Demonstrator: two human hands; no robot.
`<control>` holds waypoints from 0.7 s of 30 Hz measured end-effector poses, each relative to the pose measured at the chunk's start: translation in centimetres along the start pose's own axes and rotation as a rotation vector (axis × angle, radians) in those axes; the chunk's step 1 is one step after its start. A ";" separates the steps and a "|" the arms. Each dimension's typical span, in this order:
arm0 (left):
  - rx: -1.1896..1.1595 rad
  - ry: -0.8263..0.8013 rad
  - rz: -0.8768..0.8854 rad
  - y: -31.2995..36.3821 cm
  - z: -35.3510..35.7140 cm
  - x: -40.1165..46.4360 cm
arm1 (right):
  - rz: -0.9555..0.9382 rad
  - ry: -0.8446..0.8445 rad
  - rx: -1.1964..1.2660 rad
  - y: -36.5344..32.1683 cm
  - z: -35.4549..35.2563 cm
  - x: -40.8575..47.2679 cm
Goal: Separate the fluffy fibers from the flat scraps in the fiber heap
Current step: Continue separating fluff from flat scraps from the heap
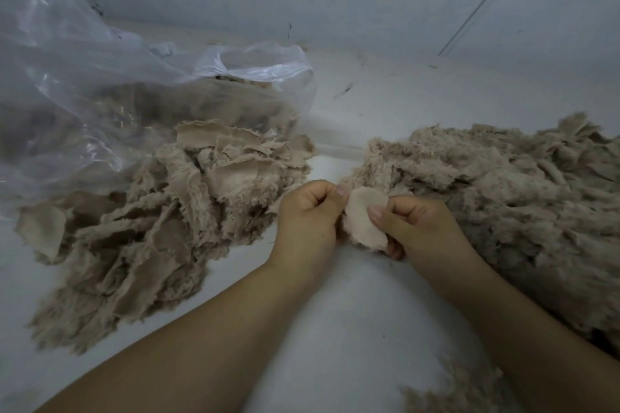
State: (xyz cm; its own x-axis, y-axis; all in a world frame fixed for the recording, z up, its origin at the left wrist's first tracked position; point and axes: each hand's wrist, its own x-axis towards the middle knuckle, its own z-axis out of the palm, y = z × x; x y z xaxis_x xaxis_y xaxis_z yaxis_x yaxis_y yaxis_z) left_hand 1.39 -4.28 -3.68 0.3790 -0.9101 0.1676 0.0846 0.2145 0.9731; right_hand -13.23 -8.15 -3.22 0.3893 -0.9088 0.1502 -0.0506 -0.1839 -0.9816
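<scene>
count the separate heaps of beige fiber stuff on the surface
3: a left heap of flat scraps beside the plastic bag, a fluffy right heap, and a small clump at the bottom edge, partly cut off. More shows inside the bag.

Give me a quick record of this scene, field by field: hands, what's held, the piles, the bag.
left hand: pinches the scrap's left edge
right hand: pinches its right edge
held piece: small pale rounded scrap, smooth side up
left pile: flat fuzzy-edged scraps
right pile: fluffy heap
plastic bag: clear, behind the left pile, holding more material
surface: white
</scene>
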 end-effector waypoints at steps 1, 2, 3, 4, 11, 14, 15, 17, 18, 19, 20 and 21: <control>-0.001 0.034 0.020 0.0 -0.1 0.1 | 0.005 0.021 0.011 0.1 -0.2 0.1; -0.001 0.067 0.041 0.1 -0.2 0.2 | 0.021 0.047 0.033 0.0 -0.2 0.1; 0.008 0.090 0.059 0.1 -0.4 0.3 | 0.030 0.063 0.053 0.0 -0.4 0.2; 0.024 0.098 0.064 0.2 -0.6 0.3 | 0.038 0.071 0.068 0.0 -0.4 0.2; 0.221 -0.088 0.114 0.5 -0.1 -0.4 | 0.028 0.091 0.082 0.0 -0.1 0.1; 0.217 0.058 0.245 0.4 -0.6 -0.3 | 0.016 0.094 0.034 0.1 -0.2 0.2; 0.246 0.064 0.282 0.3 -0.7 -0.3 | 0.011 0.077 0.030 0.2 -0.2 0.1; 0.360 -0.038 0.295 0.4 -0.3 -0.7 | 0.011 0.011 0.023 0.1 -0.2 -0.1; 0.393 -0.099 0.293 0.5 0.0 -1.0 | 0.015 -0.017 0.019 0.0 -0.3 -0.2; 0.384 -0.138 0.318 0.5 0.3 -1.1 | 0.016 -0.033 0.023 -0.1 -0.3 -0.3; 0.389 -0.136 0.392 0.6 0.3 -1.1 | 0.014 -0.037 0.036 -0.2 -0.4 -0.4; 0.422 -0.110 0.489 0.7 0.1 -1.1 | 0.014 -0.025 0.052 -0.2 -0.4 -0.3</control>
State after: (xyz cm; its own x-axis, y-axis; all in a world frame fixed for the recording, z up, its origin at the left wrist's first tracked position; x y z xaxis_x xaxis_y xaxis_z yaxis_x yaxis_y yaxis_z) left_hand 0.96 -3.21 -3.19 0.1839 -0.7784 0.6003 -0.4507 0.4759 0.7552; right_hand -13.69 -7.93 -3.03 0.4121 -0.9012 0.1340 -0.0084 -0.1508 -0.9885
